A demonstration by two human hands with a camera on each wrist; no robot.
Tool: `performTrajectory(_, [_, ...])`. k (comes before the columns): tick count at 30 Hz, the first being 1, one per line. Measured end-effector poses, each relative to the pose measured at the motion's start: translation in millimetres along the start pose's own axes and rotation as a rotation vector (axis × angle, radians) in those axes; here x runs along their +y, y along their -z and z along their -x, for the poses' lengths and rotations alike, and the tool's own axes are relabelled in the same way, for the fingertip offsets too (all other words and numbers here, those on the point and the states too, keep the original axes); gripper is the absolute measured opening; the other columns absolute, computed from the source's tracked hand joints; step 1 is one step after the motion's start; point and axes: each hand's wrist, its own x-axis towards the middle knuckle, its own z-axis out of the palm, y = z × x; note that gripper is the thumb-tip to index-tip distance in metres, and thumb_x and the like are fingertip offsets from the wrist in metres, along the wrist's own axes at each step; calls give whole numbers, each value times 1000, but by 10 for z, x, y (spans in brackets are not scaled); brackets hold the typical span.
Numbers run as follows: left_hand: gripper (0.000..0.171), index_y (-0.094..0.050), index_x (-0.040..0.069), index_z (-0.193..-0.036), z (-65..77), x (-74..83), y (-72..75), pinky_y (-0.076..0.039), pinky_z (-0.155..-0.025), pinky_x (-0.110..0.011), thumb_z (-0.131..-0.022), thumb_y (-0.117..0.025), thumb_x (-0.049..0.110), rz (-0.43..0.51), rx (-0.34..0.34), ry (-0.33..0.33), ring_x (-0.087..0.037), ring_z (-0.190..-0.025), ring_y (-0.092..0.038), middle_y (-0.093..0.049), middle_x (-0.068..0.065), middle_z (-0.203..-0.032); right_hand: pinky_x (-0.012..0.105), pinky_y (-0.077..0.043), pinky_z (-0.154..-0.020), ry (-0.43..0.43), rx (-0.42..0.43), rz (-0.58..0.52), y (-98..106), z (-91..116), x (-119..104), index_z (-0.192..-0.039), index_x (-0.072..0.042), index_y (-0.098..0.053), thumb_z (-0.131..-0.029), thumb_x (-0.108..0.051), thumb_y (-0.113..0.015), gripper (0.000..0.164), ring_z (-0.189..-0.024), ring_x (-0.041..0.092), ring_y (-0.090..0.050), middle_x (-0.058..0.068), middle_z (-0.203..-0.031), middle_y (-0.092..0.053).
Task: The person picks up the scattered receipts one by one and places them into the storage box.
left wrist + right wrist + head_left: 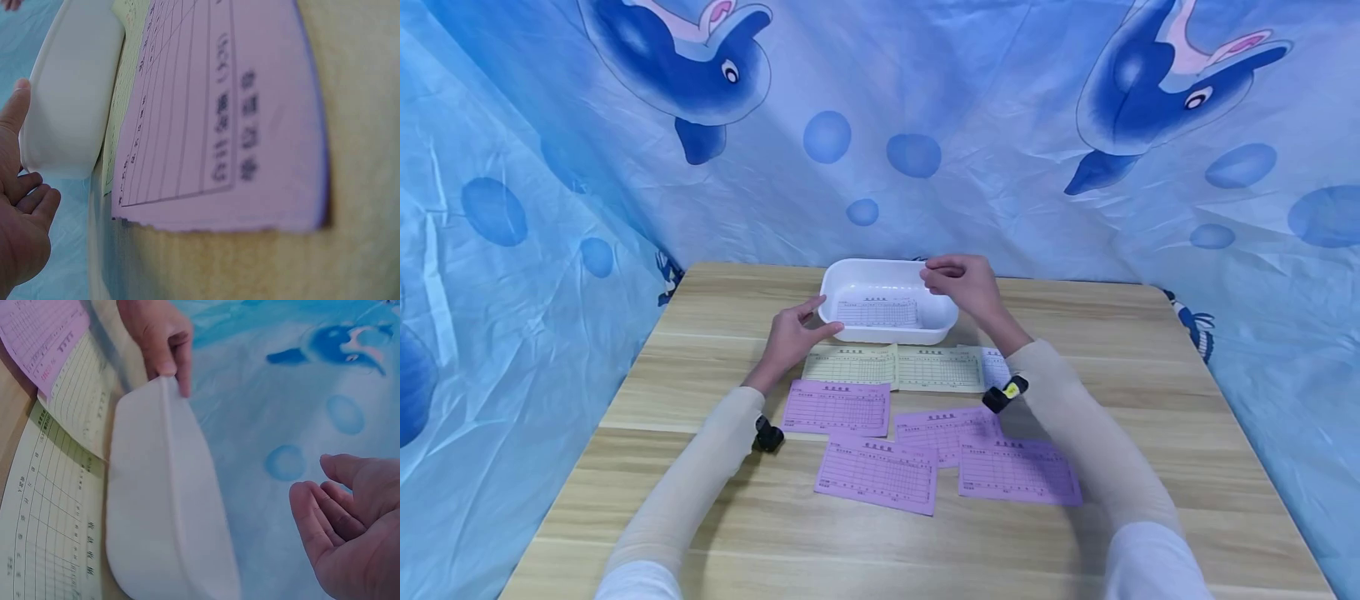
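A white plastic tray (887, 335) stands at the back of the table with a white printed receipt slip (877, 313) lying inside. My left hand (791, 337) holds the tray's left end, thumb at the near rim and fingers by the left wall; the right wrist view shows this left hand (164, 344) at the rim too. Over the tray's right end hovers my right hand (962, 283), fingers loosely bent. In the right wrist view, nothing shows between the thumb and fingers of that right hand (350, 519).
Two pale yellow slips (940, 370) lie in front of the tray, with a white slip (995, 364) partly under the right one. Nearer are several purple slips (876, 475), some overlapping. A blue dolphin-print cloth (880, 100) hangs behind the wooden table (737, 517).
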Motion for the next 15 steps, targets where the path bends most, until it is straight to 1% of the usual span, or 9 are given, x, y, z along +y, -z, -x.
performTrajectory(2, [84, -55, 9, -147, -1, -3, -1, -49, -110, -46, -80, -85, 50, 0, -3, 0, -29, -135, -55, -50, -7, -154, 30, -63, -80, 22, -2, 12, 79, 98, -58, -119, -1, -73, -93, -24, -78, 35, -88, 18, -75, 17, -111, -75])
performTrajectory(6, [84, -54, 9, -147, 3, -3, -2, -49, -109, -46, -81, -85, 50, 1, -2, -11, -30, -134, -56, -51, -7, -154, 34, -63, -82, 57, 13, 38, 236, 293, -134, -120, -3, -73, -92, -27, -79, 38, -90, 17, -75, 16, -110, -75])
performTrajectory(8, [84, -54, 9, -147, 1, -8, -5, -49, -109, -46, -81, -84, 50, 0, -3, -15, -30, -134, -56, -51, -8, -154, 32, -63, -83, 67, 30, 68, 313, 391, -155, -121, -3, -73, -92, -29, -79, 39, -91, 16, -74, 14, -110, -76])
performTrajectory(10, [84, -54, 8, -148, 2, -11, -8, -49, -109, -46, -82, -84, 49, 1, -5, -18, -30, -134, -56, -51, -8, -154, 33, -63, -84, 71, 48, 79, 385, 490, -162, -121, -3, -73, -92, -29, -79, 40, -92, 14, -73, 12, -110, -76])
performTrajectory(15, [83, -54, 8, -147, 5, -8, -15, -50, -108, -46, -82, -84, 48, 1, -5, -14, -31, -133, -57, -51, -9, -154, 29, -62, -82, 62, 92, 79, 564, 741, -123, -123, -2, -72, -92, -28, -80, 41, -91, 12, -73, 9, -109, -76])
